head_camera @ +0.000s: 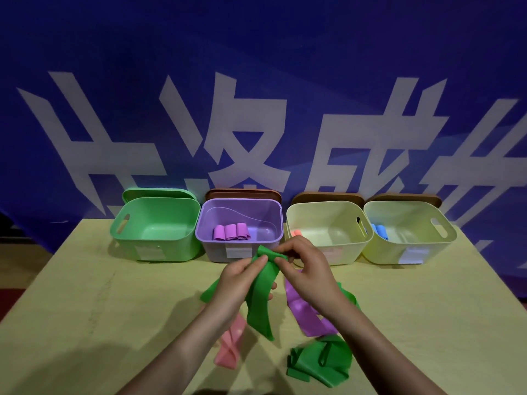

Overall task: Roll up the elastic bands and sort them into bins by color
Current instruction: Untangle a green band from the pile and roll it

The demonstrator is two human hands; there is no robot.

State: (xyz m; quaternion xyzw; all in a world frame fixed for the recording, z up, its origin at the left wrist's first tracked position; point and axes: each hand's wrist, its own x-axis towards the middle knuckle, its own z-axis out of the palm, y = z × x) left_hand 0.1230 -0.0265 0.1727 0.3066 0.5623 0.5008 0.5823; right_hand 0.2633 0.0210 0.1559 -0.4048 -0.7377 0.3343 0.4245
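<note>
Both hands hold one green elastic band [261,297] above the table, in front of the purple bin. My left hand [238,280] pinches it from the left, my right hand [305,266] grips its folded top end; the rest hangs down. On the table lie a pink band [231,346], a purple band [306,315] partly under my right forearm, and more green bands [322,363]. The green bin [156,226] holds nothing I can see. The purple bin [239,226] holds three purple rolls [231,231].
Two cream bins stand at the right: one [328,232] with a pink roll [296,232], the other [407,232] with blue rolls [380,230]. Lids lean behind the bins against a blue banner. The yellow table [114,295] drops off at left and right.
</note>
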